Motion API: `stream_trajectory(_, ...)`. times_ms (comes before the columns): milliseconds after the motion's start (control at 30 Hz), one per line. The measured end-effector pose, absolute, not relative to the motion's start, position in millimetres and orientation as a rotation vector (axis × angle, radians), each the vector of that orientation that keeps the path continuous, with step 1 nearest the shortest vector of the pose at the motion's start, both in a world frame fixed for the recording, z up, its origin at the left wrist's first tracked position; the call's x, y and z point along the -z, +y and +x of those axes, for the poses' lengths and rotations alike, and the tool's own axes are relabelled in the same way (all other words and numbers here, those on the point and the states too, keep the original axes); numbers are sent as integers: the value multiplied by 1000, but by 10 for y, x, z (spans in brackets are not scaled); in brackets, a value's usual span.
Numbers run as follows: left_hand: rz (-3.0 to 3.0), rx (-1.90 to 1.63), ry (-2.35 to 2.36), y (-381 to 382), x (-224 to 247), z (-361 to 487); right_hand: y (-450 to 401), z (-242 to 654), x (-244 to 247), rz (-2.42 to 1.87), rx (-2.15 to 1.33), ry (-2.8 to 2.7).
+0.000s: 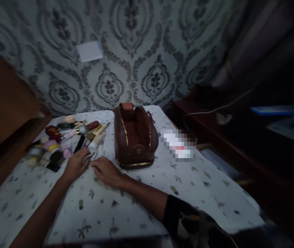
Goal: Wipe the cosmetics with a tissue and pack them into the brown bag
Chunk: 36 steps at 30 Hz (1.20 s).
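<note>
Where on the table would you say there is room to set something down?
The patterned cloth is bare between left forearm and right forearm, and between the latter and the pixelated item. A narrower strip separates that item from the brown bag. It is crowded left of the bag, with jumbled cosmetics.

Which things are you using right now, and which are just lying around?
Probably in use:
- cosmetics pile
- pale tube by the left hand
- open brown zip bag

Probably just lying about:
- pixelated item right of the bag
- white cable
</note>
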<state>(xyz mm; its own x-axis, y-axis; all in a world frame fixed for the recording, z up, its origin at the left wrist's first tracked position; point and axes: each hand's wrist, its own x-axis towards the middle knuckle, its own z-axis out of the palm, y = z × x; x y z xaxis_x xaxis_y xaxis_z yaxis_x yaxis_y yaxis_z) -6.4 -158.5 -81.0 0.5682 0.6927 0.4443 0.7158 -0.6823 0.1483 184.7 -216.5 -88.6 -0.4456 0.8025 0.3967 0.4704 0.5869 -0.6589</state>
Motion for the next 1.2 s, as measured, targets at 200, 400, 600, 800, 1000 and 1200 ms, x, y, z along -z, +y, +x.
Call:
stream_trajectory(200, -2715, 765, -1220, -1624, 795, -76, -2109, 1915, 896, -988, -961, -1726)
stream_trajectory(400, -2725, 747, -1216, -1614, 825, -106, -2069, 1954, 910, -989, -1076, -1589)
stream_trajectory(600, -2736, 686, -1228, -1582, 841, -132, -2086, 1943, 925, -1032, -1056, -1545)
stream_trajectory(800, -2783, 567, -1196, -1619, 777, -185, -2075, 1891, 915, -1123, -1088, -1339)
stream_trajectory(1000, -2814, 509, -1164, -1666, 728, -218, -2067, 1784, 755, -1177, -1225, -1127)
stream_trajectory(1200, -2831, 582, -1136, -1626, 804, -229, -1918, 1500, 484, -1046, -1394, -1011)
